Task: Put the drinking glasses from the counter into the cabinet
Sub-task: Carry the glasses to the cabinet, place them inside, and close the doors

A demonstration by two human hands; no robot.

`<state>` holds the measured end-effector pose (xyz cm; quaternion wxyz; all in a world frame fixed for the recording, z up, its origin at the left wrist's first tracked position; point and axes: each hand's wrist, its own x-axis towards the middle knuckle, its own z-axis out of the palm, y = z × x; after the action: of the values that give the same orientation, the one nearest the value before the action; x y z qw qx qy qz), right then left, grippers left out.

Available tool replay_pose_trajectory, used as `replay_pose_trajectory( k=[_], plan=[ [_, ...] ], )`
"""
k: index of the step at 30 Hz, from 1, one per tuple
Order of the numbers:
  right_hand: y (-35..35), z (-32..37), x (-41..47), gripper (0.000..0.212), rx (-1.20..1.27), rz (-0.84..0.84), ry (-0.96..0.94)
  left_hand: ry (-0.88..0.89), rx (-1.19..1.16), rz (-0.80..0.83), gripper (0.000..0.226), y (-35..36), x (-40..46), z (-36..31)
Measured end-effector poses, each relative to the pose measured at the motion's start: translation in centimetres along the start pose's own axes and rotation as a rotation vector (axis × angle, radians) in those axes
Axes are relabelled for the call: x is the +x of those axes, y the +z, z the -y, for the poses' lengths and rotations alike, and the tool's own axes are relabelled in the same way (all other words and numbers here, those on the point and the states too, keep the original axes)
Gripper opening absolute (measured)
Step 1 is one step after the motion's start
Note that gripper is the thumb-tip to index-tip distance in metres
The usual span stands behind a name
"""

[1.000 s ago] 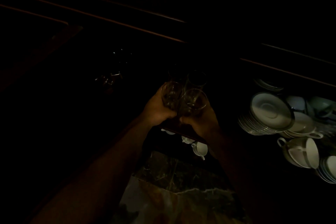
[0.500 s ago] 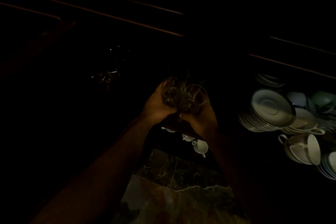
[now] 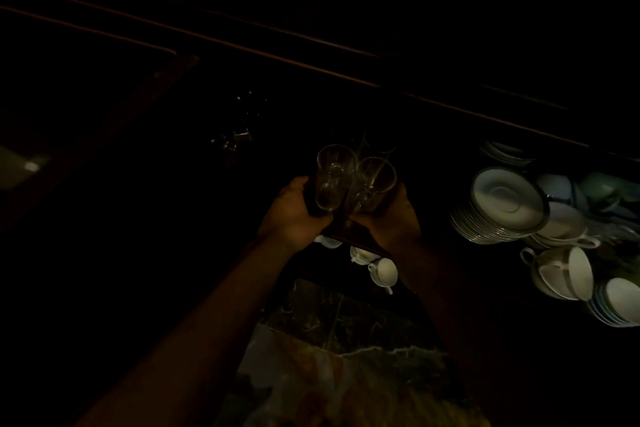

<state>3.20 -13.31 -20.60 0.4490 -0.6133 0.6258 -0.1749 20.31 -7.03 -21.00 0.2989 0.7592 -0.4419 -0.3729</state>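
Observation:
The scene is very dark. My left hand (image 3: 294, 211) grips a clear drinking glass (image 3: 332, 177) near its base, and my right hand (image 3: 394, 215) grips a second clear drinking glass (image 3: 375, 184) pressed against the first. Both glasses are held side by side inside the dark cabinet, rims tilted toward me. Faint outlines of more glasses (image 3: 374, 144) show just behind them on the shelf. Faint glints of other glassware (image 3: 235, 140) appear further left in the cabinet.
A stack of white saucers (image 3: 502, 208) and white cups (image 3: 561, 270) fill the shelf at the right. Small white cups (image 3: 381, 269) sit on a lower shelf under my hands. Marbled floor (image 3: 346, 374) shows below. Dark shelf edges (image 3: 311, 66) run across above.
Both hands have stayed clasped on the two glasses; they have shifted slightly up and forward into the cabinet, with the rims tilted a little more toward me.

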Motion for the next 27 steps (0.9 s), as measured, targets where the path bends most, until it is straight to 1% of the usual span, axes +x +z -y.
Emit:
replay_pose_trajectory(
  k=[2,3,5,6,7,9,10,12,14,16,19,21,23,24,27],
  plan=[
    [-0.9,0.6,-2.1,0.086,0.004,-0.046,0.032,0.002,0.086,0.003,0.071,-1.4,-3.0,-0.7],
    [-1.5,1.1,-3.6,0.087,0.047,-0.076,0.042,0.022,0.097,0.004,0.064,-2.4,-5.0,-1.3],
    [-2.5,1.8,-6.9,0.08,0.191,-0.109,0.078,0.068,0.011,0.013,0.048,-4.3,-9.3,-2.5],
    [-3.0,2.5,-8.8,0.077,0.234,-0.094,0.093,0.087,-0.046,0.017,0.039,-5.8,-12.0,-3.4],
    [-3.4,3.2,-10.5,0.07,0.227,-0.059,0.081,0.107,-0.08,0.009,0.034,-7.4,-14.7,-4.4],
    [-3.4,5.5,-14.4,0.042,0.155,0.017,-0.018,0.149,-0.063,-0.05,0.029,-11.2,-20.4,-6.1],
    [-3.2,6.7,-16.1,0.032,0.138,0.034,-0.06,0.182,-0.044,-0.101,0.029,-13.0,-23.1,-6.8],
    [-2.3,9.8,-19.6,0.031,0.104,0.092,-0.153,0.264,0.015,-0.213,0.03,-16.8,-28.5,-7.9],
    [-1.3,13.7,-22.7,0.03,0.007,0.189,-0.345,0.344,0.131,-0.321,0.027,-20.4,-33.1,-8.5],
    [-0.3,17.7,-25.5,0.029,-0.092,0.268,-0.573,0.363,0.302,-0.436,0.026,-23.5,-36.7,-8.2],
    [1.8,23.2,-29.9,0.036,-0.299,0.314,-0.942,0.299,0.531,-0.599,0.033,-27.3,-40.7,-6.2],
    [3.2,25.6,-31.6,0.044,-0.44,0.382,-1.11,0.164,0.605,-0.596,0.05,-28.1,-41.3,-4.6],
    [4.9,27.3,-33.2,0.052,-0.63,0.485,-1.191,0.008,0.589,-0.529,0.066,-28.4,-41.6,-2.7],
    [5.7,27.8,-33.6,0.056,-0.73,0.531,-1.197,-0.042,0.557,-0.485,0.068,-28.2,-41.4,-1.8],
    [7.2,28.3,-34.5,0.054,-1.022,0.584,-1.18,-0.108,0.427,-0.387,0.06,-26.8,-40.9,0.4]
  ],
)
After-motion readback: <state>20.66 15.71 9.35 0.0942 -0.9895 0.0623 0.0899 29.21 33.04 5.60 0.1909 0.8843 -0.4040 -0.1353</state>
